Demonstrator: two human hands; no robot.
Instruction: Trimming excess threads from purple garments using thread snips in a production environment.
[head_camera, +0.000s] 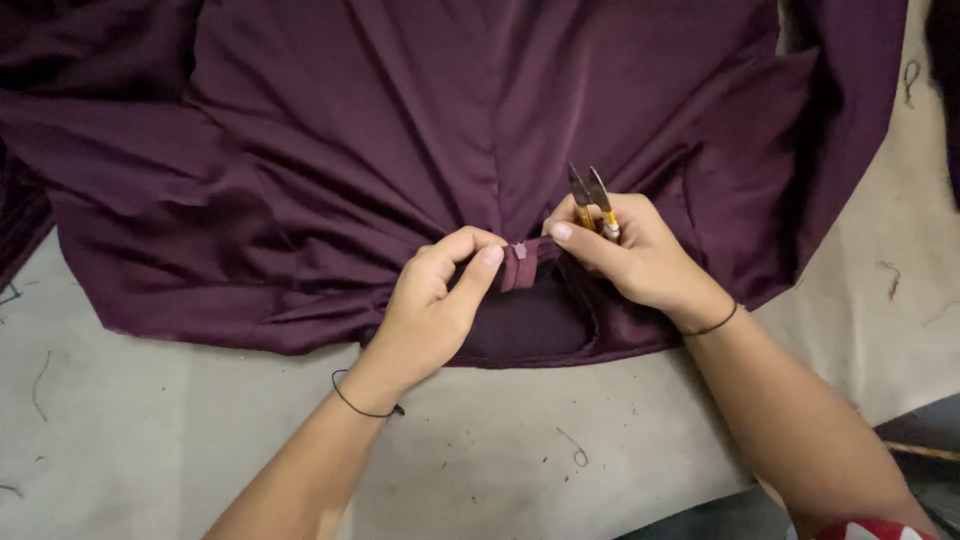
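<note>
Head view: maroon garment spread flat on grey table, filling the frame from 9 to 3 o'clock. My left hand pinches the folded neckline at centre, beside a small pale tag. My right hand grips yellow-handled thread snips, blades narrowly parted, pointing to 12 o'clock.

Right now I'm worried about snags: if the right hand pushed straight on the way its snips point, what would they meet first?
Probably the maroon garment: the right hand aims the thread snips up-image over it, though their height above is unclear.
</note>
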